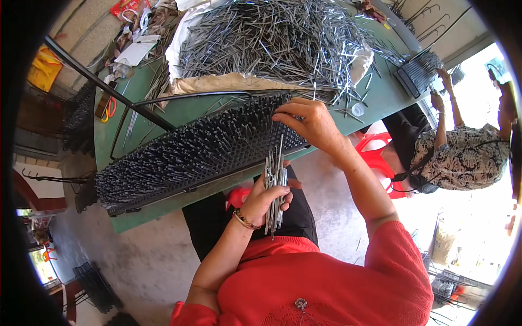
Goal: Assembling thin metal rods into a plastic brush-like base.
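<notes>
Green table (380, 95) carries a large heap of loose metal pins (272, 38) on pale sheeting. Black pin-studded rack (196, 149) lies along the table's near edge. Co-worker (462, 155) sits at the right with a second rack (418, 73). Right hand (307, 122): fingertips pinched at the rack's right end. Left hand (263, 201): clenched around a pin bundle (275, 182), below the rack, over the lap.

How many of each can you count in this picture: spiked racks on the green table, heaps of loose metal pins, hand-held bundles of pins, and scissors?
Spiked racks: 2, a long one and a small one
Heaps of loose pins: 1
Hand-held bundles of pins: 1, in the left hand
Scissors: 1
Total: 5
</notes>
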### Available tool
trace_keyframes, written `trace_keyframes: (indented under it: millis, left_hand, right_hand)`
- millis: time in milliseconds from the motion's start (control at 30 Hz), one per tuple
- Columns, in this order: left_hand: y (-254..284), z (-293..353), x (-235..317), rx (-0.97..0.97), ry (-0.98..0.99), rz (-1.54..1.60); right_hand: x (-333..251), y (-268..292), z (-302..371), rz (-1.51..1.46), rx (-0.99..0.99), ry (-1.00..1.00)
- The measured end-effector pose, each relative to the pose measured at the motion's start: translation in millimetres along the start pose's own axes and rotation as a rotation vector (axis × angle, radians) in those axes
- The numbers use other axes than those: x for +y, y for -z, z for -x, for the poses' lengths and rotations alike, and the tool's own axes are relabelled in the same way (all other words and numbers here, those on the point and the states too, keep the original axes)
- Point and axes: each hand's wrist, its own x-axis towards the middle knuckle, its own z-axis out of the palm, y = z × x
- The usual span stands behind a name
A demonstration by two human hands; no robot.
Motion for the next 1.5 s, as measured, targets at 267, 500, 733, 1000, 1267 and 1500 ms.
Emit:
trace_keyframes:
  millis: [267, 500, 733, 1000, 1267, 1500]
  left_hand:
    - [-1, 0, 0, 0.018, -0.011, 0.042]
    - [1, 1, -1, 0.014, -0.003, 0.063]
    - [1, 1, -1, 0.011, 0.004, 0.052]
    - [-2, 3, 2, -0.017, -0.001, 0.042]
    - [-2, 4, 2, -0.056, -0.033, 0.051]
    - [-2, 5, 0, -0.066, -0.057, 0.011]
  right_hand:
    - [-4, 1, -8, -0.034, 0.260, -0.021]
    - [-1, -4, -10, 0.038, 0.254, 0.015]
    - [2, -6, -7, 0.045, 0.272, 0.042]
    - [3, -13, -3, 0.114, 0.132, 0.172]
    - [-2, -10, -4, 0.220, 0.125, 0.137]
    - [-3, -16, -8, 0.237, 0.089, 0.058]
